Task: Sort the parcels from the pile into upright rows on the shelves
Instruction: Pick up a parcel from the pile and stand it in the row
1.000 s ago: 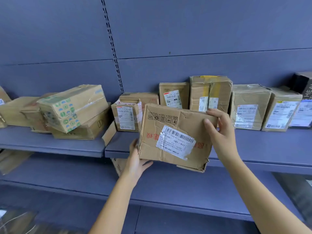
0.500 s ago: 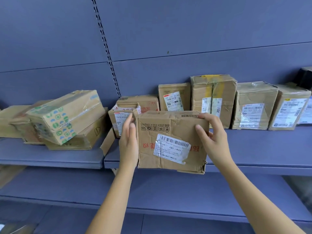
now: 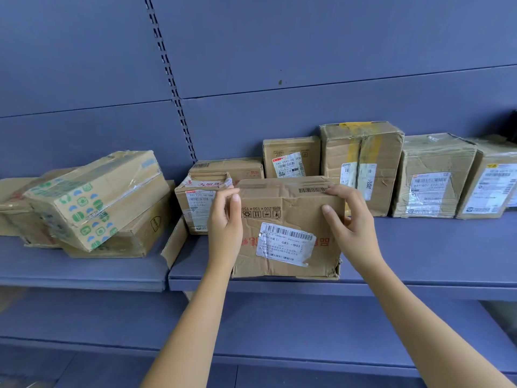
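The parcel (image 3: 288, 228) stands upright at the near edge of the shelf (image 3: 419, 261), label facing near, in front of the row of boxes (image 3: 361, 163). The left hand (image 3: 225, 228) pinches its upper left edge; the right hand (image 3: 352, 228) clasps its upper right corner. The cardboard is creased and the lower right corner torn. It is likely light with soft walls, so hold it by the sides, clear of the tear. Its far side is hidden, the label print is illegible, and the rightmost box (image 3: 492, 183) is cut off.

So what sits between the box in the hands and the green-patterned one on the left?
In the head view, a small red-taped box stands beside the held box, with a cardboard flap leaning at its lower left.
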